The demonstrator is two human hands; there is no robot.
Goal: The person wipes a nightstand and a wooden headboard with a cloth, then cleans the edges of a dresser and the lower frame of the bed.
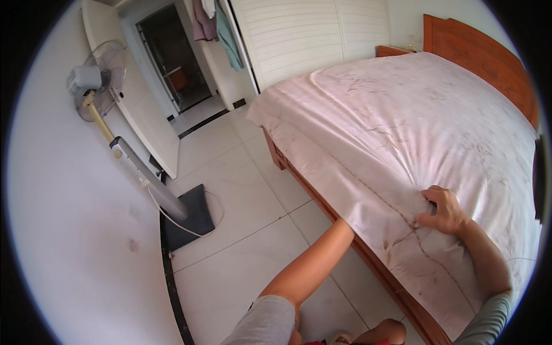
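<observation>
A pale pink bedsheet (345,121) with a faint leaf pattern and a brown stitched line covers the bed and hangs over its near side. My right hand (443,211) grips the sheet near that side, fingers curled and thumb below them. Creases fan out across the cloth from its fingertips. My left forearm (319,261) reaches in under the hanging edge of the sheet, beside the wooden bed rail (376,267). The sheet hides my left hand, so its fingers do not show.
A wooden headboard (480,57) rises at the far right. On the left, a standing fan (103,80) leans in view by the wall, its dark base (192,218) and white cord on the tiled floor (236,230). Behind are an open door (138,109) and hanging clothes (227,37).
</observation>
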